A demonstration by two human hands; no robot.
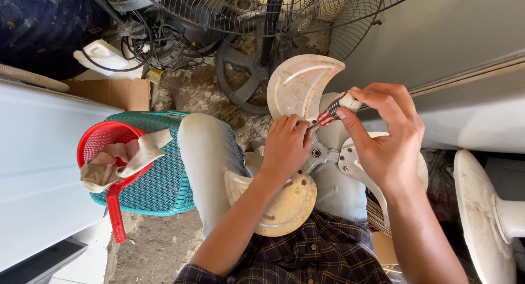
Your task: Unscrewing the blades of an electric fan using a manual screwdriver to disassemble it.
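Gripping screwdriver [336, 110] in right hand [383, 136], left hand [285, 147] steadying fan blade [302, 87]

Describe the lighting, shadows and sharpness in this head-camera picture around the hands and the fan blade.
Head view: hard sunlight from above bleaches the upper fan blade and the knee, nearly washing them out; the left hand and right hand stay sharp, as does the striped screwdriver handle; the top left corner falls into deep shadow; wide-lens bending curves the white panel at the left edge.

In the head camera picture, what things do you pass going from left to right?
Red plastic strainer with a rag → teal woven plastic stool → left hand → striped-handled screwdriver → right hand → white round fan base.
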